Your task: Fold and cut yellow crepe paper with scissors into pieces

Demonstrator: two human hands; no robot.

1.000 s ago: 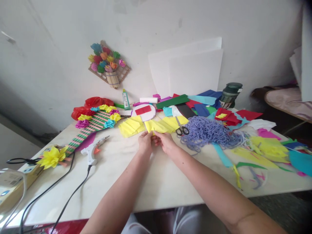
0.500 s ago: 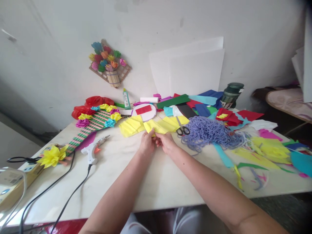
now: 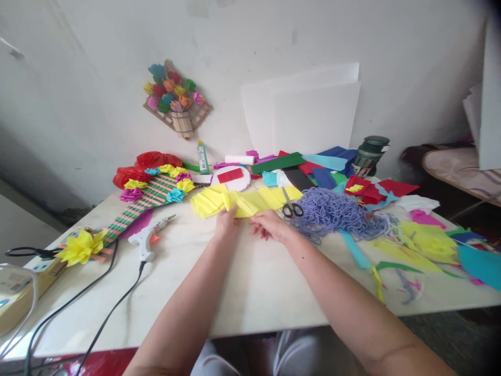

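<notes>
A strip of yellow crepe paper (image 3: 250,202) lies creased across the table in front of me. My left hand (image 3: 226,223) pinches its near edge, thumb on top, beside a more crumpled yellow piece (image 3: 209,201). Just off the strip's near edge is my right hand (image 3: 270,225), its fingers loosely bent and a little apart, with nothing visible in them. Black-handled scissors (image 3: 293,209) rest with their blades over the strip's right end. Beyond the paper sits a white oval disc (image 3: 238,184) carrying a red strip (image 3: 230,175).
To the left are a hot glue gun (image 3: 145,243) with its cord, a guitar-shaped craft (image 3: 144,201) with paper flowers, and a power strip (image 3: 39,269). Purple yarn (image 3: 338,211) is heaped at right, among coloured paper scraps. A dark green jar (image 3: 370,155) stands behind.
My hands have moved apart: the left slid left along the paper's edge, and the right shifted slightly right and loosened from the paper. The yellow strip now lies flatter.
</notes>
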